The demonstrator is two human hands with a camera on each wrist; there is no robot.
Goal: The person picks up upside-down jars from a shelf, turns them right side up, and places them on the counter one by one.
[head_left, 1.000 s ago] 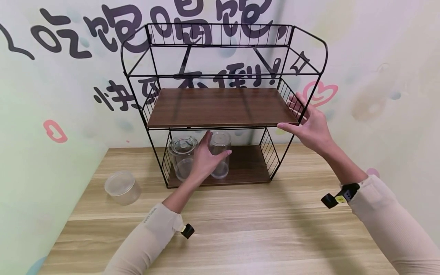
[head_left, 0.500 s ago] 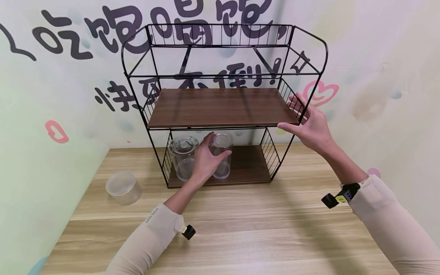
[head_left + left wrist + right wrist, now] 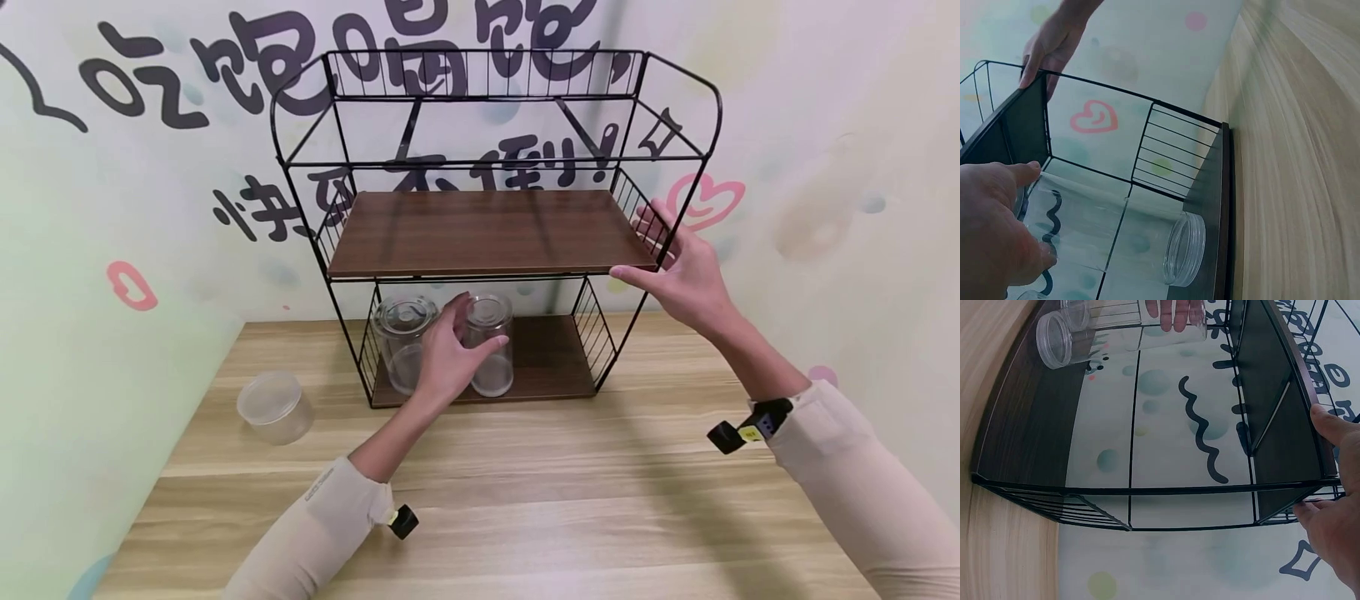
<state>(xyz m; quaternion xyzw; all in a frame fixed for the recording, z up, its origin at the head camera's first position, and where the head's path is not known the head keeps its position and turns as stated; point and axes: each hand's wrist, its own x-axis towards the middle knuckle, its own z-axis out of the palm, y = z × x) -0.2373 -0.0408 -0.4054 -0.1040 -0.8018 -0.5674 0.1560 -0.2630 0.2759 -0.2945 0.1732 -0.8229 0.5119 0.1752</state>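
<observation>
My left hand (image 3: 448, 354) grips the upper part of a clear jar (image 3: 491, 367), thumb on its near side. The jar stands upside down on the bottom board of a black wire rack (image 3: 491, 271). Beside it on the left is a wider clear jar (image 3: 405, 329), partly covered by my left hand. In the left wrist view, the gripped jar (image 3: 1104, 225) shows a ribbed rim against the board. My right hand (image 3: 690, 279) holds the rack's right side, thumb on the middle board's front edge, fingers behind the side wires.
A frosted round tub (image 3: 276, 408) stands on the wood-grain table (image 3: 480, 500), left of the rack. The rack backs onto a wall with painted lettering (image 3: 277, 67). Its top tier is an open wire frame without a board.
The gripped jar has shifted slightly right and toward the front of the bottom board, with my left hand on it. My right hand keeps its place on the rack.
</observation>
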